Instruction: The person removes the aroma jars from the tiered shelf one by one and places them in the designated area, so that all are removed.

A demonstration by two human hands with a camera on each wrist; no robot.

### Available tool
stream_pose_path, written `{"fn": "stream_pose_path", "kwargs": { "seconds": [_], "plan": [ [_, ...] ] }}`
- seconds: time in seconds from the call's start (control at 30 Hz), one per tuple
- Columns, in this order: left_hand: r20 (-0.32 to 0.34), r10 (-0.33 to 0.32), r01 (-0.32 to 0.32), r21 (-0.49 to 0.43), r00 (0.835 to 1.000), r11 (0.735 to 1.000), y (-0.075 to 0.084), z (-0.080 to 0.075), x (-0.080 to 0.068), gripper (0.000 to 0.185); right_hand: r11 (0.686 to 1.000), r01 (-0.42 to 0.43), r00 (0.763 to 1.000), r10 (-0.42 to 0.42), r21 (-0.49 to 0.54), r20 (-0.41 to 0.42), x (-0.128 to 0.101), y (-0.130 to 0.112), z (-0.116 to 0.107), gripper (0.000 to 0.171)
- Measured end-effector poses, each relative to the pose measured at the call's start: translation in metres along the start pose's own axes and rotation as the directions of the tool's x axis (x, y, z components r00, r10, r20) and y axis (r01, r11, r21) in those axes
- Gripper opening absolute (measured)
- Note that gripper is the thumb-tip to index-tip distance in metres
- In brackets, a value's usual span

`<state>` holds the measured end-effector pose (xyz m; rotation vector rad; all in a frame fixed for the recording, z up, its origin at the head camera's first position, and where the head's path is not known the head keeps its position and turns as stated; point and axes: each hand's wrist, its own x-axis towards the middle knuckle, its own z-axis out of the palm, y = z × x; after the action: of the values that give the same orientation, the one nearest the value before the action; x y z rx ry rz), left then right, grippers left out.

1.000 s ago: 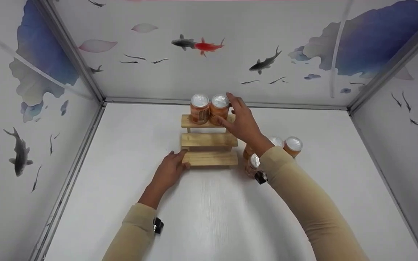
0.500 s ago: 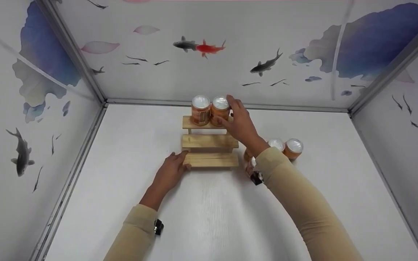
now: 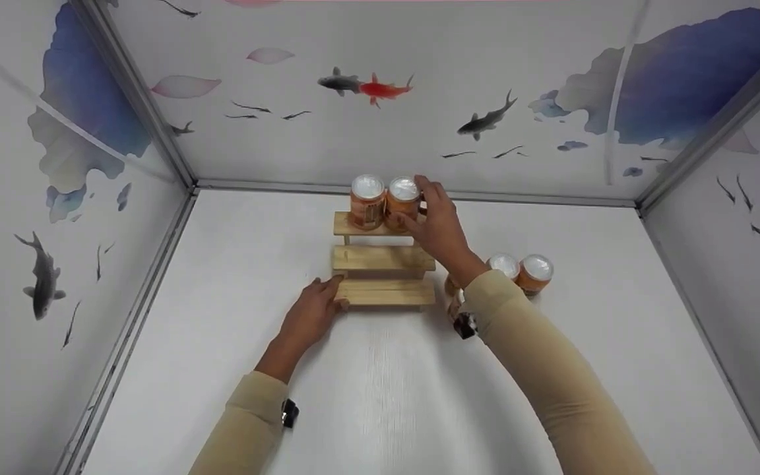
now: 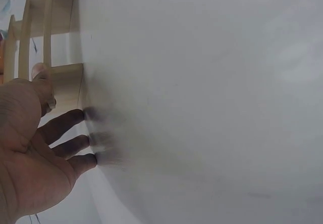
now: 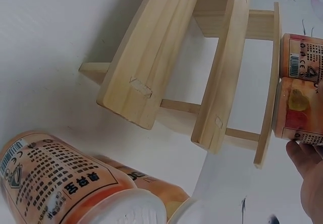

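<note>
While the left hand (image 3: 311, 311) keeps its flat, loose fingers braced against the left end of the bottom step of the wooden step shelf (image 3: 383, 257), the right hand (image 3: 438, 227) has eased in from a half-open hover and now curls thumb and fingers round the right-hand can (image 3: 402, 201) on the top step, so that can looks set beside the first can (image 3: 367, 200), touching it, and the grip seems about ready to come off. Three spare cans (image 3: 518, 272) stand on the white table (image 3: 380, 396) just right of the shelf, partly under the right sleeve, so the room there is tight; the top step has a little bare board left at its right end, both lower steps lie bare, and the back wall (image 3: 380, 132) stands close behind.
</note>
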<state>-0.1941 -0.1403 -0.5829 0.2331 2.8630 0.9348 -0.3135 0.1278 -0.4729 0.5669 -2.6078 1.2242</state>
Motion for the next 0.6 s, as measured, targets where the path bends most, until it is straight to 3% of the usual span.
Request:
{"fn": "stream_pose_path", "kwargs": {
  "seconds": [0.6],
  "plan": [
    [-0.002,0.015,-0.016,-0.025,1.000,1.000,-0.006,0.003,0.004,0.067,0.993,0.119,0.988,-0.120,-0.022,-0.093,-0.013,0.006,-0.016,0.078]
  ]
}}
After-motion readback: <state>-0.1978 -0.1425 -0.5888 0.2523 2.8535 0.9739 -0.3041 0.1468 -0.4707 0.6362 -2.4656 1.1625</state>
